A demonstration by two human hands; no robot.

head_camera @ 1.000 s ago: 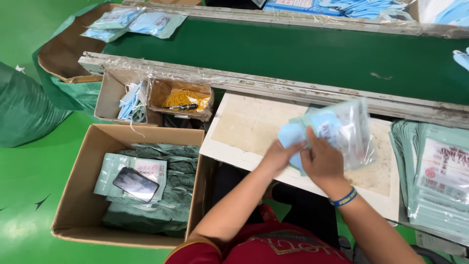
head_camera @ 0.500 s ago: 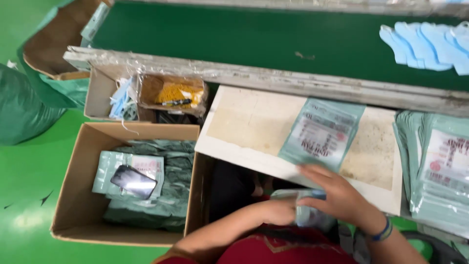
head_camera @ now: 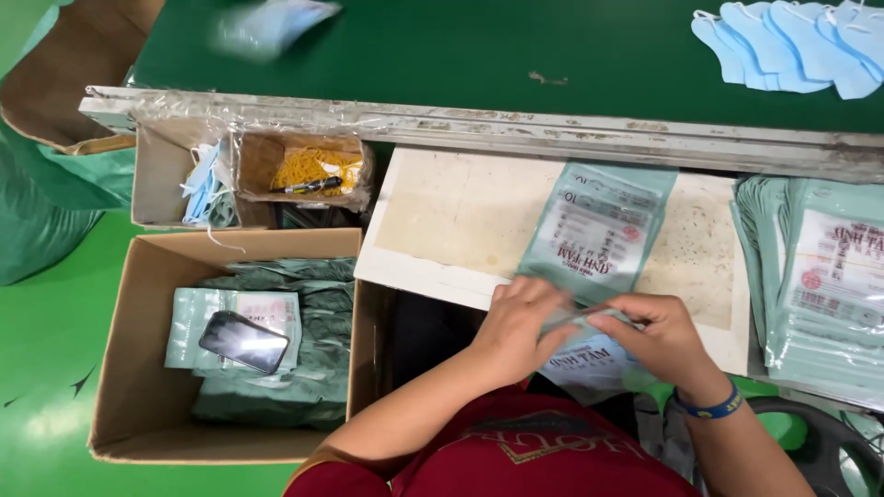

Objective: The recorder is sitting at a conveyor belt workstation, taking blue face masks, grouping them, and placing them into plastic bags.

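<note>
We see both hands meeting at the near edge of a pale, stained board (head_camera: pixel 460 216) that serves as the work surface. The left hand (head_camera: pixel 520 322) and the right hand (head_camera: pixel 658 336) each have their grip pinched on the same teal printed packet (head_camera: pixel 599 354), fingers pressed together along its upper edge, while the packet hangs partly below the board's front edge, above the red shirt (head_camera: pixel 516 456). A blue wristband (head_camera: pixel 707 408) circles the right wrist. Just beyond the hands a second teal packet (head_camera: pixel 599 225) lies flat on the board, apart from the held one as far as we can tell. To the right a thick stack of like packets (head_camera: pixel 824 276) sits beside the board. Farther off, a green belt-like surface (head_camera: pixel 460 46) carries a fanned row of blue face masks (head_camera: pixel 792 46) at its right end and a blurred blue shape at upper left that we cannot make out. On the left, an open cardboard box (head_camera: pixel 138 368) stands on the green floor and holds more teal packets with a dark phone (head_camera: pixel 244 341) lying on top. Behind it a smaller open box (head_camera: pixel 299 170) contains yellow rubber bands and a dark pen, with a few loose masks beside it.
</note>
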